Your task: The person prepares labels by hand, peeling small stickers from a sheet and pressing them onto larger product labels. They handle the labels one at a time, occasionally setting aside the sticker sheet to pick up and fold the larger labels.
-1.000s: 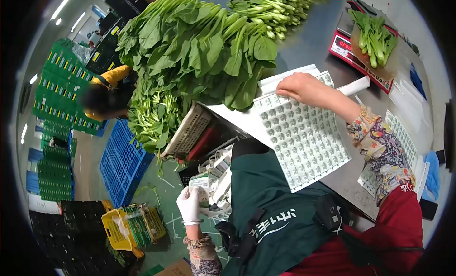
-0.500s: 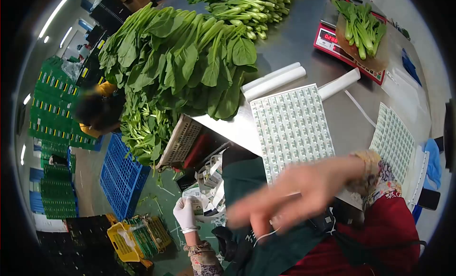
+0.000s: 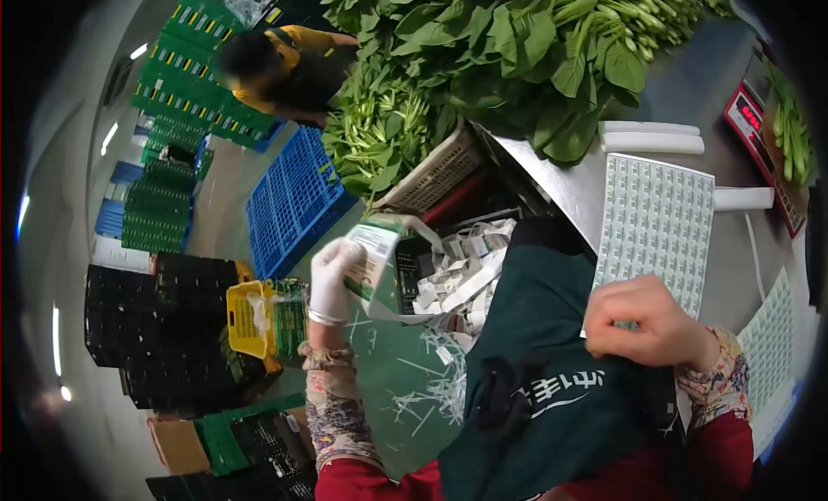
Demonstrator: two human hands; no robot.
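Right of centre, the long sticker sheet (image 3: 660,229) points up from the nearer right hand (image 3: 642,322), fingers curled, grip hard to see; the left hand (image 3: 333,275) pinches a printed band (image 3: 374,249).

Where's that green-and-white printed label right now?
In the head view, the green-and-white printed label is left of centre, held in the white-gloved left hand, just left of the heap of white strips.
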